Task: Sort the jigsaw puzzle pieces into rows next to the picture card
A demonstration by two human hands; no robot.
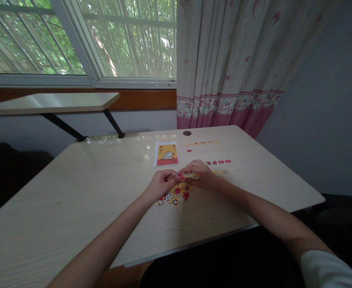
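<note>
My left hand (161, 185) is closed in a pinch beside a small red puzzle piece (181, 176), above a heap of loose jigsaw pieces (176, 197) in yellow, red and white. Facing it, my right hand (204, 176) curls round some yellow puzzle pieces (191, 175), whose number I cannot make out. The fingertips of both hands nearly meet at the red piece. Just beyond them lies a picture card (167, 154) in a clear sleeve, showing a white animal on yellow and red.
Right of the card are a row of yellow pieces (204, 143), a single red piece (189, 151), a row of red pieces (219, 162) and a partly hidden yellow row (221, 172). A raised shelf (74, 102) stands at the table's (89, 180) back left, near a cable hole (187, 133).
</note>
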